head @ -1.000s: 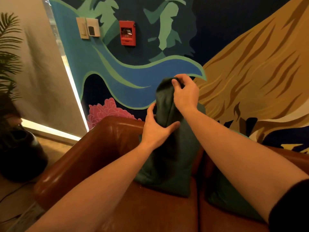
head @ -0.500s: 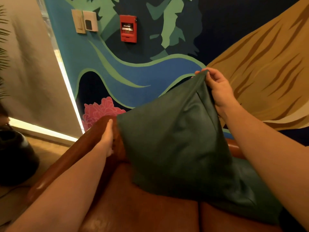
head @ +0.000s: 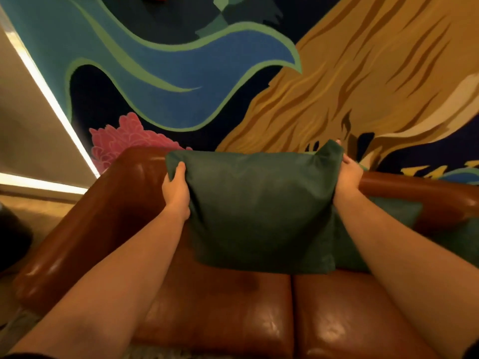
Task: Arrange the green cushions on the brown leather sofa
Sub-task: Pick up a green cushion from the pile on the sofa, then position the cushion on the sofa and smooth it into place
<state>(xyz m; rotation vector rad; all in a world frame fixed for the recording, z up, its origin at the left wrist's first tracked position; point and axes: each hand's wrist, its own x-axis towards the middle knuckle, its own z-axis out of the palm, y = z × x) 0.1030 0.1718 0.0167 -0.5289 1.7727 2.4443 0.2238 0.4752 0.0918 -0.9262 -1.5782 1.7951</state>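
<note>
Your forearms are bare to the hands: left hand (head: 177, 189), right hand (head: 348, 177). A dark sleeve edge (head: 471, 352) shows at your right arm.

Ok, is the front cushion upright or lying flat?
Upright: the cushion stands on the sofa seat, hands gripping its sides.

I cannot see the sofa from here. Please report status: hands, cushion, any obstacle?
Left hand and right hand both grip the green cushion, upright against the sofa backrest. Second cushion behind on right. Nothing blocking.
</note>
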